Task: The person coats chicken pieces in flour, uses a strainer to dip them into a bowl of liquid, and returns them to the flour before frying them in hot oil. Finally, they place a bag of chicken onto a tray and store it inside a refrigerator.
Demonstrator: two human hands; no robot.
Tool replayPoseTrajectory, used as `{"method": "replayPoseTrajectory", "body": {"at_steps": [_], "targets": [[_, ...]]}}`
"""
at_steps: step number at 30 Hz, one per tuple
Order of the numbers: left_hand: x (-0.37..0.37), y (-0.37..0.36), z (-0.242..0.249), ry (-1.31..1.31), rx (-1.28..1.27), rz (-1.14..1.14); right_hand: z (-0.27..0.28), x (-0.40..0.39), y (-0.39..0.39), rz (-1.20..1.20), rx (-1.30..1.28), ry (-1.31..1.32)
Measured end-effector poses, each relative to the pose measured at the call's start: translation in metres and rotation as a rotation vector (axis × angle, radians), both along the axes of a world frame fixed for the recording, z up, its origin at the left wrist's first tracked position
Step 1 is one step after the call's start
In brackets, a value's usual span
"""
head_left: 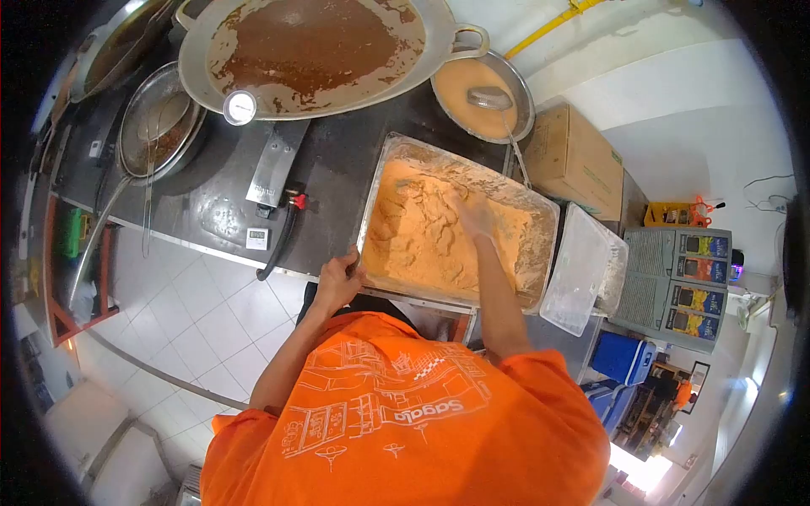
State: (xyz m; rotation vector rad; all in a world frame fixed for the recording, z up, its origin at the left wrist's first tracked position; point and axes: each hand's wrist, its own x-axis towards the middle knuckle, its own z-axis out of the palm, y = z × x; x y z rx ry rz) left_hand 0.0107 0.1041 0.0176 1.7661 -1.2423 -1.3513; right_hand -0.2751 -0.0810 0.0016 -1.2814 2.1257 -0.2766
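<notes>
A rectangular metal tray (547, 253) holds orange-tinted flour (405, 253) with lumpy, coated pieces in it. My left hand (340, 281) is at the tray's near left corner, its fingers curled on the rim. Reaching into the tray from the right side, my right hand (474, 212) is down in the flour near the middle. Its fingers are blurred and partly covered by flour, so what they hold cannot be made out.
Behind the tray are a large pan of brown liquid (312, 51) and a bowl of orange batter (472, 105) with a ladle (489, 99). A strainer (156, 126) stands left, near a timer (257, 239). Right are a plastic container (574, 278) and a cardboard box (574, 160).
</notes>
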Motion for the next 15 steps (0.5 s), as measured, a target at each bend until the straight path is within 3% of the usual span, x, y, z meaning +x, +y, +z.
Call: {"method": "replayPoseTrajectory", "body": {"at_steps": [2, 4, 5, 7, 10, 12, 13, 15], "targets": [[-0.002, 0.002, -0.014, 0.006, 0.001, 0.014, -0.042, 0.034, -0.020, 0.159, 0.026, 0.100], [-0.001, 0.001, -0.016, 0.009, -0.002, 0.020, -0.024, 0.074, -0.004, 0.578, -0.029, -0.096], [-0.002, 0.001, -0.013, 0.042, 0.026, 0.016, -0.020, 0.086, 0.005, 0.573, -0.033, -0.098], [-0.002, -0.002, -0.002, 0.074, 0.053, 0.016, -0.015, 0.101, 0.022, 0.966, -0.034, 0.258], [0.000, 0.004, 0.000, 0.054, 0.085, -0.012, 0.009, 0.076, 0.038, 1.163, -0.160, 0.243], [-0.003, 0.012, -0.034, -0.011, -0.098, 0.035, 0.035, 0.066, 0.021, 1.097, -0.041, 0.171], [-0.002, 0.011, -0.034, -0.012, -0.095, 0.046, 0.040, 0.064, 0.011, 1.030, 0.086, 0.102], [-0.002, 0.007, -0.027, 0.042, 0.015, 0.047, 0.008, 0.063, -0.018, 1.005, 0.056, 0.081]]}}
